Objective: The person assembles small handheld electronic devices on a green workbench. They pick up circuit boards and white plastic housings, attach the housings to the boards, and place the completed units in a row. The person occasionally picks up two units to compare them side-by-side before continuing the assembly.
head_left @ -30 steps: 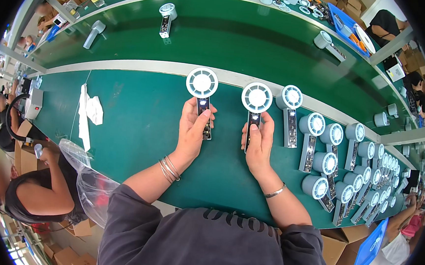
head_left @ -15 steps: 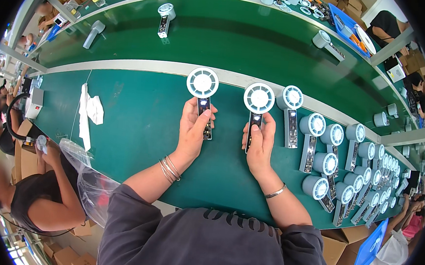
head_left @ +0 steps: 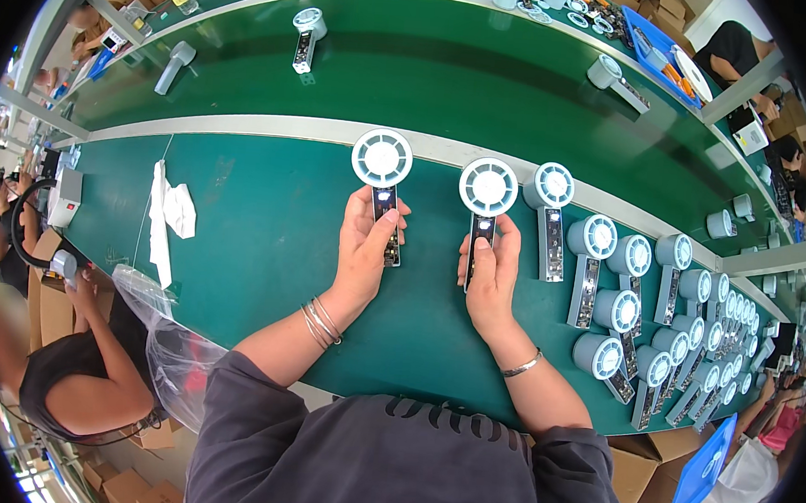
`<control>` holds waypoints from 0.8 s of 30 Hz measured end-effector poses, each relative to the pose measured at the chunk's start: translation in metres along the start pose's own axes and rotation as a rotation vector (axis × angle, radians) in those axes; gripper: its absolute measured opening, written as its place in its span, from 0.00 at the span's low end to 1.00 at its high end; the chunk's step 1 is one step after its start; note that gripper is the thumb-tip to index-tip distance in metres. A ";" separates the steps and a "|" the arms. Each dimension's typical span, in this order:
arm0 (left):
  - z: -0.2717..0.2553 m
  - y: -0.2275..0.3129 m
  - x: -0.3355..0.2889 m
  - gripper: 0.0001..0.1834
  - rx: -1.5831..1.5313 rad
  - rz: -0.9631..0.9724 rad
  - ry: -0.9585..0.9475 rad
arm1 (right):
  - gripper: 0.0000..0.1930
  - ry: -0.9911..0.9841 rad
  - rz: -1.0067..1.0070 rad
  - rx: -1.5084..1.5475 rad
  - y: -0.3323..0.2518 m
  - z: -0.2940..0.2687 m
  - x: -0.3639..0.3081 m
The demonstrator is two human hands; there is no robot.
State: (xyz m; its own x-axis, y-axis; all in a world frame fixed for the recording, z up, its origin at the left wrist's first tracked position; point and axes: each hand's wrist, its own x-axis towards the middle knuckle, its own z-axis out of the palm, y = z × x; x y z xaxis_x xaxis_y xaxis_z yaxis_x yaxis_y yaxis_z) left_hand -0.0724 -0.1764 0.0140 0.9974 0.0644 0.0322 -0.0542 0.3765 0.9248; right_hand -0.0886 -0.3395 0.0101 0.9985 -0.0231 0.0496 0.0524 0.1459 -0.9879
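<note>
My left hand (head_left: 364, 247) is wrapped round the handle of a pale blue handheld fan (head_left: 381, 159), thumb on its front. A second handheld fan of the same kind (head_left: 489, 188) is held upright in my right hand (head_left: 492, 267), its thumb also on the handle. Both handles lack a front cover, so dark circuit boards show, with a small lit spot near the top of each. The round white grilles face up. Just right of my right hand another uncovered fan (head_left: 554, 185) lies on the green table (head_left: 263, 242).
Several rows of similar fans (head_left: 599, 237) cover the table's right side. A white cloth (head_left: 170, 212) lies at left. Beyond a pale rail runs a green conveyor belt (head_left: 416, 65) carrying a few fans (head_left: 309, 24). At left a co-worker (head_left: 87, 360) sits beside a clear plastic bag (head_left: 176, 357).
The fans on the belt have shifted slightly left. Both held fans have barely moved. The co-worker at left has raised a fan part toward the black hose.
</note>
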 end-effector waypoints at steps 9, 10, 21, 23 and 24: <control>-0.002 0.000 0.000 0.19 -0.007 -0.013 0.005 | 0.20 0.012 0.005 0.001 0.002 0.001 0.001; -0.002 -0.001 0.000 0.19 -0.008 -0.017 -0.002 | 0.20 0.019 0.000 -0.013 0.001 0.000 0.001; -0.001 0.000 0.000 0.18 -0.012 -0.017 0.014 | 0.20 0.009 0.002 0.012 0.001 -0.001 0.001; 0.000 0.000 0.000 0.18 -0.009 -0.015 0.012 | 0.20 0.013 0.002 0.021 0.002 -0.001 0.001; 0.000 0.000 0.001 0.18 -0.011 -0.016 0.012 | 0.20 0.015 0.002 0.025 0.002 -0.002 0.001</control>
State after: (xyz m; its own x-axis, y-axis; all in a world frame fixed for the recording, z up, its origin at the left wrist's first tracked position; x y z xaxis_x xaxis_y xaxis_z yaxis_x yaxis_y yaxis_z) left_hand -0.0718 -0.1767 0.0137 0.9975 0.0692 0.0124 -0.0383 0.3877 0.9210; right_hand -0.0873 -0.3412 0.0076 0.9983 -0.0378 0.0449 0.0507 0.1703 -0.9841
